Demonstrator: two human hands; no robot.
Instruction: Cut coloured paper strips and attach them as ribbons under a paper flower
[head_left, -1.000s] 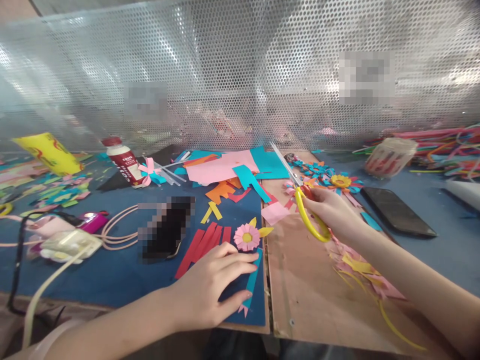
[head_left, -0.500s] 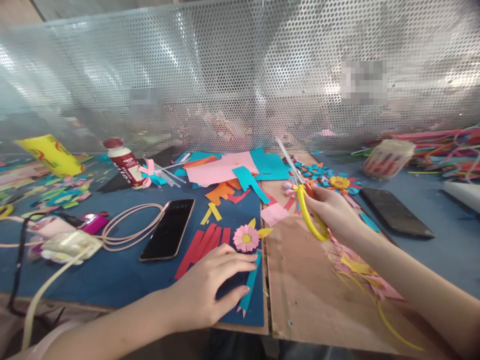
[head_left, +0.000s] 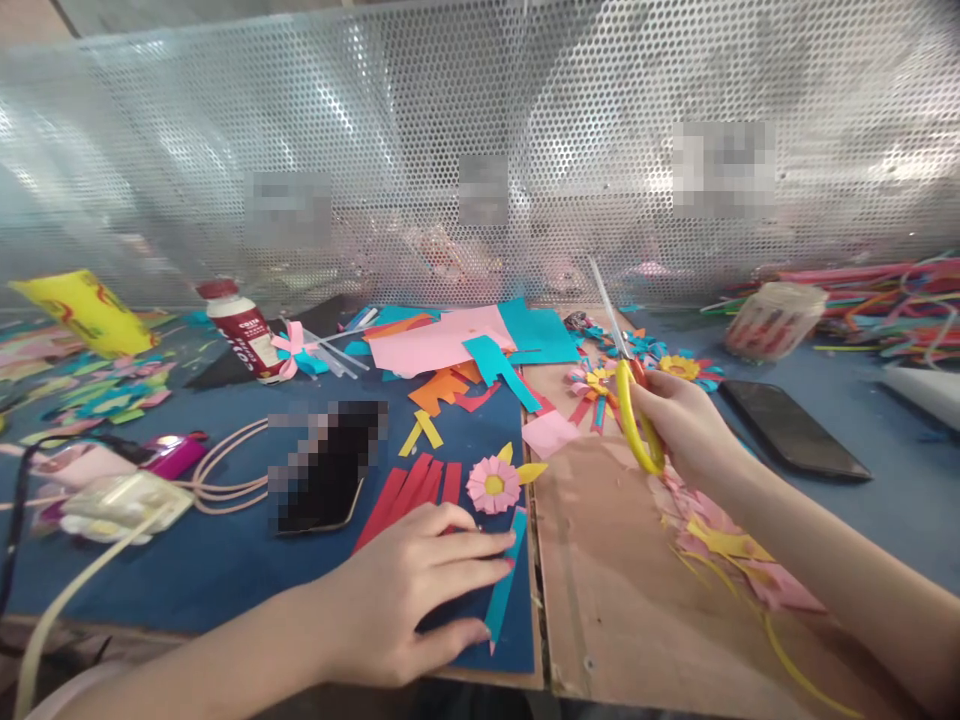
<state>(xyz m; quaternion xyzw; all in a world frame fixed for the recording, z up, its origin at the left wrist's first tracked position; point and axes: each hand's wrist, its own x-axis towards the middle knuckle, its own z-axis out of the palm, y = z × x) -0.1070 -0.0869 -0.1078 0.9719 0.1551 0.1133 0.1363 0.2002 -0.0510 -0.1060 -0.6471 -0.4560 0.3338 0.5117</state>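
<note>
Suggesting unfinished work, the surface (head_left: 592, 570) carries paper sheets (head_left: 442, 342); the left grip (head_left: 405, 590) lies spread, unclenched; the right grip (head_left: 686, 420) grasps yellow-handled scissors (head_left: 625, 395); red paper strips (head_left: 411, 490) seem unused; beside them, one pink paper flower (head_left: 493, 486) looks assembled; the blue strip (head_left: 505, 588) near it seems unattached.

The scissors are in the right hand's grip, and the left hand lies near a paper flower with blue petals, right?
Not quite: the paper flower has pink petals, not blue, in the head view. The left hand lies near it, and the scissors are in the grip of the right hand.
</note>
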